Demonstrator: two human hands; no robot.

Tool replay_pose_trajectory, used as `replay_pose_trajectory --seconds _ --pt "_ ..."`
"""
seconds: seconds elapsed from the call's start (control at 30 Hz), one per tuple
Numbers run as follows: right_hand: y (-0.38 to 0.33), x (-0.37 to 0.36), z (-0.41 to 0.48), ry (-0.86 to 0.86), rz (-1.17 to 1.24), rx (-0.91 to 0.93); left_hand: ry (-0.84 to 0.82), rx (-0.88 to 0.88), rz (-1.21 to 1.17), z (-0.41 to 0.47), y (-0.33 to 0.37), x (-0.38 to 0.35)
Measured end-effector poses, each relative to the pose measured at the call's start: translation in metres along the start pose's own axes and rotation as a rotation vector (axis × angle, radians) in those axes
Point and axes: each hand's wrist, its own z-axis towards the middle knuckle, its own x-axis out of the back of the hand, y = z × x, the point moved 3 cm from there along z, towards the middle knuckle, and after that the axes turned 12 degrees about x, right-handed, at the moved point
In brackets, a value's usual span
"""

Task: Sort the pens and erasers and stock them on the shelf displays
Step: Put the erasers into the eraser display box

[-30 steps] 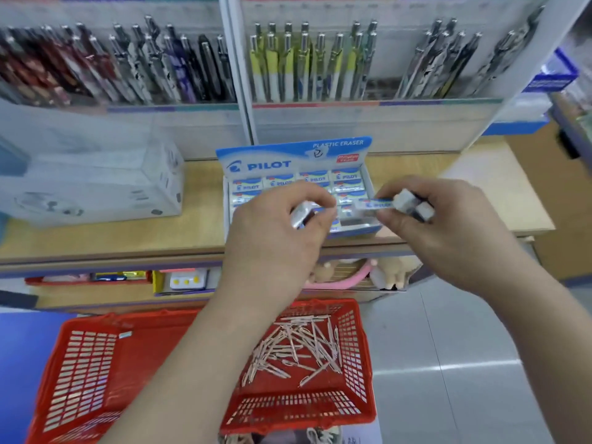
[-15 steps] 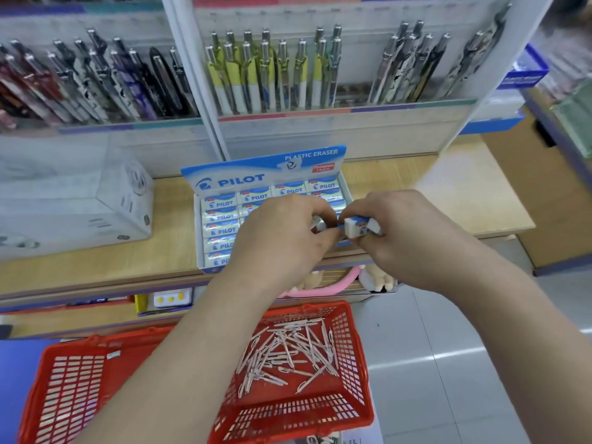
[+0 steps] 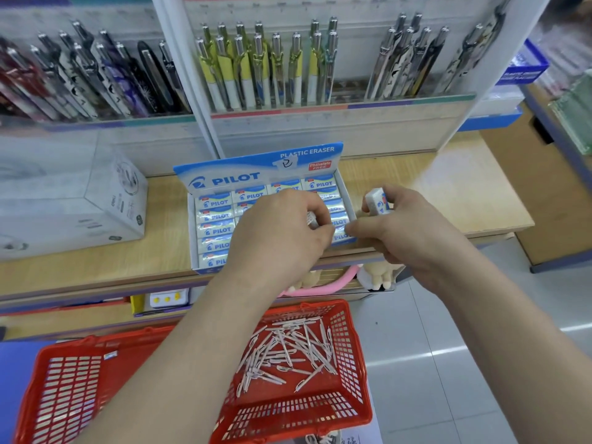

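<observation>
White eraser (image 3: 377,201) pinched upright in right hand (image 3: 413,233), fingers (image 3: 355,226) clenched around it, just right of blue eraser box (image 3: 256,174) on wooden shelf (image 3: 455,187). Left hand (image 3: 282,238) curled knuckles-up over box's rows, grasping second eraser (image 3: 312,219), mostly hidden. Best slotted flat, label up, into front-right gap. Pens (image 3: 285,350) loose in red basket (image 3: 358,363) below.

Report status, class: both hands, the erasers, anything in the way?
Left hand shut on an eraser over the Pilot eraser box. Right hand holding a second eraser. Nothing blocking.
</observation>
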Motion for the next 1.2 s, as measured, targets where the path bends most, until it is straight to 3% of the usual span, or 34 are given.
replay_pose_trajectory --seconds 0.2,0.4,0.6,0.8,0.97,1.2 --pt "-0.010 -0.003 0.004 -0.039 -0.097 -0.046 0.187 0.069 -0.058 -0.012 -0.032 0.036" --pt "-0.017 -0.004 -0.011 0.050 -0.095 0.109 0.388 0.189 -0.054 -0.025 -0.083 0.067" --pt "-0.042 -0.034 -0.028 -0.042 0.039 0.252 0.245 0.185 -0.211 -0.022 -0.104 0.051" --pt "-0.058 -0.067 -0.026 -0.113 0.174 0.234 0.253 0.020 -0.345 -0.025 -0.111 0.055" --pt "-0.061 -0.089 -0.021 -0.186 0.288 0.135 0.047 -0.088 -0.628 -0.026 -0.098 0.060" --pt "-0.064 -0.105 -0.014 -0.243 0.344 0.048 0.066 -0.099 -0.683 -0.023 -0.100 0.076"
